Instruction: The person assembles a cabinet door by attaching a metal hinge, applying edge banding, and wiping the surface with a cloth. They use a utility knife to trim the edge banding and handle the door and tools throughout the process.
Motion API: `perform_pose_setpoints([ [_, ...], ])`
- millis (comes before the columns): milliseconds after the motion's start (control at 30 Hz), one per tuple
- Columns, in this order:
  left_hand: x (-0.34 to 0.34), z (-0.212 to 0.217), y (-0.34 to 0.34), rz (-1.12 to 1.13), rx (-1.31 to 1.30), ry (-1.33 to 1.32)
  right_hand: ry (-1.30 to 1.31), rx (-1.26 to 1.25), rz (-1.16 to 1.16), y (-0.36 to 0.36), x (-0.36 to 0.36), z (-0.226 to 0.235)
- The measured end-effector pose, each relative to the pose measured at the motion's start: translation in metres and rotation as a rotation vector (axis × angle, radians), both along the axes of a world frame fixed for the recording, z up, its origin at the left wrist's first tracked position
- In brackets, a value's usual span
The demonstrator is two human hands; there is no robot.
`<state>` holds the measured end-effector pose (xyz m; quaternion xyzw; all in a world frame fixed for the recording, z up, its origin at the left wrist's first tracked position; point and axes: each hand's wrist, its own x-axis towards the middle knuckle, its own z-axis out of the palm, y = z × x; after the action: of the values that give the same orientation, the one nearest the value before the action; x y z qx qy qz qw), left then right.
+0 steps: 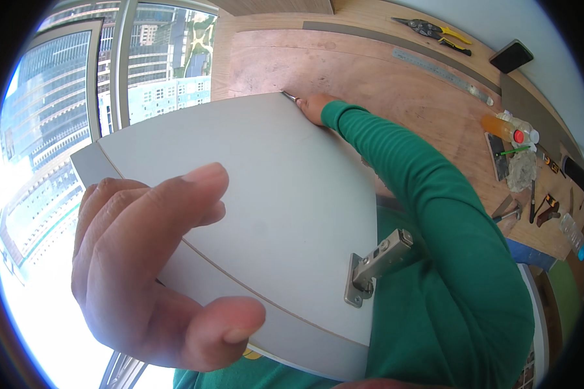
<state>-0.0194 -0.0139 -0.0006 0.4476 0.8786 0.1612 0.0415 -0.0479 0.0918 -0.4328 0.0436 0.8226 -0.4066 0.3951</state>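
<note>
A light grey cabinet door panel [266, 168] lies close in front of me, tilted, with a thin brown line running along its near side. A metal concealed hinge [373, 266] is fixed at its right edge. Large in the foreground, my left hand [143, 272] is held over the panel's left part, fingers curved and thumb apart, nothing seen between them. At the panel's far edge my right hand [315, 107] is closed round a slim, pointed metal tool [288, 95]. Its tip meets the edge; its handle is mostly hidden in the fingers.
Tin snips [435, 30], a phone [511, 57] and a steel ruler [435, 68] lie at the back of the wooden worktop [272, 55]. Bottles [503, 128], a hammer [507, 214] and other small tools crowd the right. A window [169, 58] stands on the left.
</note>
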Motion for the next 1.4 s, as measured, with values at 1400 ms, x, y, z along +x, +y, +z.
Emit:
perform_pose_setpoints([
  [1400, 0.000, 0.001, 0.000, -0.023, -0.016, 0.017, -0.012, 0.009, 0.058, 0.012, 0.015, 0.022],
])
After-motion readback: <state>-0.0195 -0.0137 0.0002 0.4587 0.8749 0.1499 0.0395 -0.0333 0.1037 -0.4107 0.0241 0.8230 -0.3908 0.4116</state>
